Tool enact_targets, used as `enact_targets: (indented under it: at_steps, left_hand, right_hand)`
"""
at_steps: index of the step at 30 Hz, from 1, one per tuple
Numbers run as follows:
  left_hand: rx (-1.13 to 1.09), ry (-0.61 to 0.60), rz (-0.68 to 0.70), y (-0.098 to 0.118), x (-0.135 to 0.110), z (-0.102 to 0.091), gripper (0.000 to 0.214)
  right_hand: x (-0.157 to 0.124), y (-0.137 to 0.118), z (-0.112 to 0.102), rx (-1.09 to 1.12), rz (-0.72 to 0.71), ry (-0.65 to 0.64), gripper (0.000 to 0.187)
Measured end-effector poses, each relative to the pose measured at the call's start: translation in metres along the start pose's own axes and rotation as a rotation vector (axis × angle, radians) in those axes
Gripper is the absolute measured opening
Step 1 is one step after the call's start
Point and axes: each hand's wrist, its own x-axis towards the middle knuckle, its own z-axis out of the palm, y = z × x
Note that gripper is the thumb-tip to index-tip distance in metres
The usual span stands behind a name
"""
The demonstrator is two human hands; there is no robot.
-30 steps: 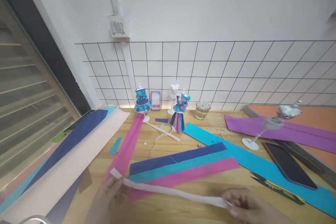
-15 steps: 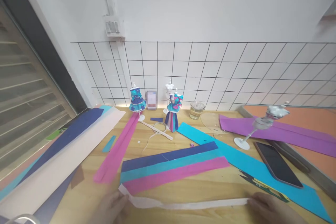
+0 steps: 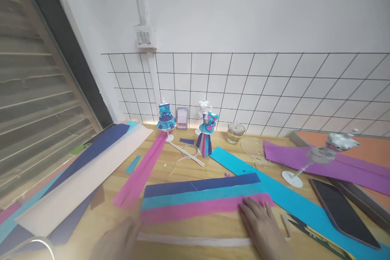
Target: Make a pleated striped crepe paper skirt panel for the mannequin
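Observation:
My right hand [image 3: 263,227] lies open, fingers flat on the right end of the pink band of a striped crepe paper piece [image 3: 201,193] in navy, teal and pink. A narrow white paper strip [image 3: 195,240] stretches along the near side of that piece. It passes beneath my right hand, and its bent end shows on the far side. My left hand [image 3: 117,237] is at the strip's left end, near the pink band's lower left corner. Motion smears its fingers, so I cannot see whether it grips anything.
Scissors [image 3: 319,237] and a black phone [image 3: 344,211] lie right, by a bright blue paper strip [image 3: 289,191]. A bare white mini mannequin [image 3: 323,154] leans there. Dressed mannequins [image 3: 166,118] and a glass cup [image 3: 235,133] stand behind. Folded paper sheets [image 3: 85,178] lie left.
The white strip, held between both hands before, now lies on the table. My right hand has moved left and forward onto the pink band. My left hand has shifted slightly left. The view has turned left.

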Motion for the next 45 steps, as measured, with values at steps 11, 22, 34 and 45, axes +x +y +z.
enact_targets:
  at_steps: [11, 22, 34, 45]
  left_hand:
    - [0.567, -0.217, 0.538, 0.013, 0.034, 0.060, 0.046]
    - [0.591, 0.005, 0.487, 0.027, 0.071, 0.032, 0.038]
    - [0.316, -0.177, 0.418, 0.039, 0.104, 0.001, 0.010]
    - [-0.179, -0.171, 0.342, 0.053, 0.107, -0.005, 0.023]
  right_hand:
    - [-0.008, 0.002, 0.014, -0.114, -0.039, 0.041, 0.034]
    - [-0.010, 0.033, 0.011, -0.118, 0.112, -0.026, 0.035]
    - [-0.033, 0.050, 0.010, -0.151, 0.124, -0.124, 0.041]
    - [-0.039, 0.052, 0.023, -0.169, 0.164, -0.063, 0.042]
